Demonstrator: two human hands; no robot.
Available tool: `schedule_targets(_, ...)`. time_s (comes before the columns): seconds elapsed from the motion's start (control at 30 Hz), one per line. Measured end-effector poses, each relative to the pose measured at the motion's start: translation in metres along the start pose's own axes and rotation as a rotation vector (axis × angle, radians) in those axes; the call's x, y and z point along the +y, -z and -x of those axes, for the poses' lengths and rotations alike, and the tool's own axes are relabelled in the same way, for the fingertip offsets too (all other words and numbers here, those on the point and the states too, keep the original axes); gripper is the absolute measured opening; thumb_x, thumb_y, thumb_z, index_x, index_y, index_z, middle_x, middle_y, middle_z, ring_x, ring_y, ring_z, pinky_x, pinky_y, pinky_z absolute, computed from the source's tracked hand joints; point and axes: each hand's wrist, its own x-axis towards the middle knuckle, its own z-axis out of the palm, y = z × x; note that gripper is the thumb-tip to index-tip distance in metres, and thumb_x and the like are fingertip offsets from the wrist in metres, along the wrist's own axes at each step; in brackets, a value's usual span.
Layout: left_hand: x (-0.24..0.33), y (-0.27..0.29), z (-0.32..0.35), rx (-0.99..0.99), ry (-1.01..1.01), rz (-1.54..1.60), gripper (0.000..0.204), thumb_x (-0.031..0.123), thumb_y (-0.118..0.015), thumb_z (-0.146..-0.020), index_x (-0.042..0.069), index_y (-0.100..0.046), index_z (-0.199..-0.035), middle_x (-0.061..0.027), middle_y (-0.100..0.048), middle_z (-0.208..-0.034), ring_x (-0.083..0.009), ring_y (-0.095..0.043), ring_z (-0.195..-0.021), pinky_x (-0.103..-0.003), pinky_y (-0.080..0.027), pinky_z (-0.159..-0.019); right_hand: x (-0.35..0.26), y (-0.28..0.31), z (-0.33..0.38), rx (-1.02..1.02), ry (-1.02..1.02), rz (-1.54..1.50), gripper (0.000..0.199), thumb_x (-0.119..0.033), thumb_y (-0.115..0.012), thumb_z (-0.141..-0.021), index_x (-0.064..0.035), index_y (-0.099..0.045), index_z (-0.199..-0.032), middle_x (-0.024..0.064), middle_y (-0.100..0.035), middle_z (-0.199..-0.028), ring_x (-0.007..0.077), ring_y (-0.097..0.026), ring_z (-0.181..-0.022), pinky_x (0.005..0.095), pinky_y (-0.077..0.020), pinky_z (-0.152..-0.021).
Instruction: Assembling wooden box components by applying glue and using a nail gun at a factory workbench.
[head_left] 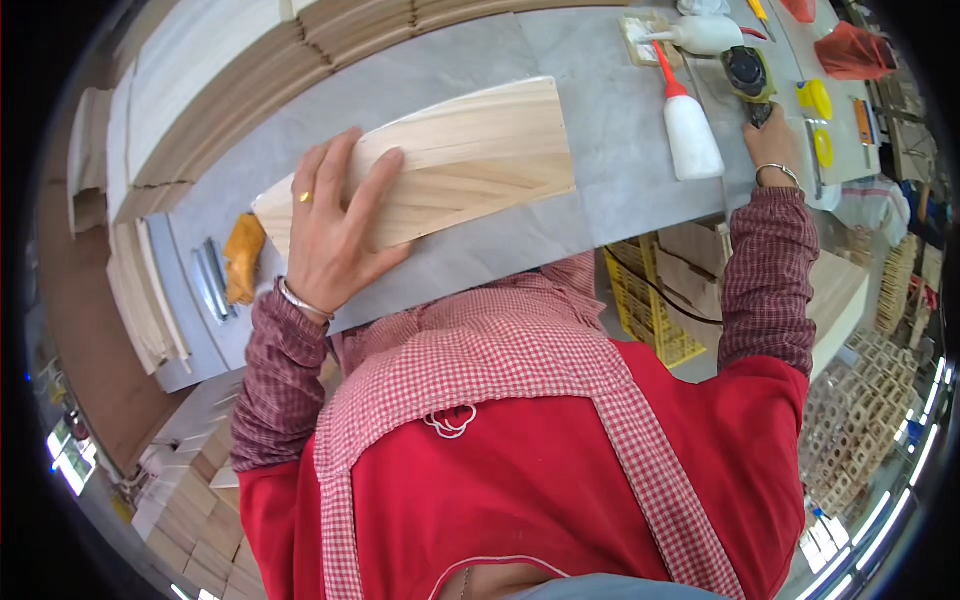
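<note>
A pale wooden board (480, 140) with one curved long edge lies flat on the grey table. My left hand (345, 215) rests on its left part, fingers spread and pressing on the wood. Off to the right, my right hand (772, 140) is closed around the black handle of a yellow-green hand tool with a round black top (745, 70); its underside is hidden. Between board and tool lies a white squeeze bottle with a red nozzle (692, 130). A second white bottle (708, 36) lies beyond it, its tip over a small block (643, 42).
Tall stacks of boards (220, 90) line the table's far left. An orange-brown cloth-like lump (243, 258) and shiny metal pieces (213, 280) lie left of my hand. Yellow tape rolls (815, 98) and a red bag (855, 52) sit right. A yellow crate (645, 310) stands below the table.
</note>
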Motion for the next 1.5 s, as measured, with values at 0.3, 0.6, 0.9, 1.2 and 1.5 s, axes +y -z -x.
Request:
schedule_targets(0.3, -0.017, 0.042, 0.036, 0.554, 0.219, 0.216, 0.089, 0.022, -0.08, -0.051, 0.007, -0.042, -0.129, -0.0191, -0.039, -0.132, -0.0339, -0.044, -0.117, -0.044, -0.038, -0.099, 0.029, -0.037, 0.002, 0.006, -0.005, -0.258, 0.076, -0.04, -0.065, -0.074, -0.0151, -0.031, -0.138, 0.017, -0.057, -0.117, 0.0365, -0.058, -0.102, 0.042, -0.0467, -0.083)
schedule_targets(0.6, 0.011, 0.066, 0.054, 0.858, 0.549, 1.375, 0.06, 0.035, -0.062, -0.077, 0.006, -0.046, -0.126, -0.0144, -0.05, -0.124, -0.0256, -0.051, -0.108, -0.037, -0.043, -0.089, -0.1, 0.049, 0.101, 0.064, 0.594, -1.018, 0.047, -0.013, -0.063, -0.081, -0.0054, -0.05, -0.125, 0.0097, -0.061, -0.099, 0.0197, -0.058, -0.087, 0.0287, -0.0463, -0.075)
schedule_targets(0.9, 0.032, 0.077, 0.08, 1.209, 0.568, 1.952, 0.047, 0.042, -0.043, -0.09, 0.004, -0.057, -0.115, -0.0093, -0.063, -0.105, -0.0163, -0.058, -0.087, -0.029, -0.046, -0.079, -0.247, 0.102, 0.282, -1.11, 1.209, -1.537, 0.067, -0.011, -0.066, -0.077, -0.0029, -0.036, -0.136, 0.0148, -0.054, -0.117, 0.022, -0.055, -0.099, 0.0312, -0.0454, -0.084)
schedule_targets(1.2, 0.083, 0.12, 0.162, 1.396, 1.032, 0.813, 0.049, 0.024, -0.061, -0.083, 0.001, -0.049, -0.124, -0.0105, -0.059, -0.106, -0.0143, -0.055, -0.091, -0.027, -0.049, -0.073, -0.283, 0.099, 0.34, -0.952, 1.568, -1.234, 0.054, -0.007, -0.057, -0.081, 0.0001, -0.04, -0.132, 0.0162, -0.055, -0.117, 0.0242, -0.054, -0.099, 0.0308, -0.0439, -0.086)
schedule_targets(1.5, 0.226, 0.193, 0.392, 1.65, 1.461, 0.528, 0.035, 0.018, -0.063, -0.073, -0.004, -0.055, -0.1, -0.0127, -0.058, -0.081, -0.021, -0.058, -0.062, -0.03, -0.051, -0.056, -0.297, 0.112, 0.383, -1.155, 2.03, -0.885, 0.045, -0.007, -0.054, -0.087, 0.001, -0.045, -0.13, 0.0147, -0.057, -0.113, 0.0206, -0.056, -0.098, 0.03, -0.045, -0.086)
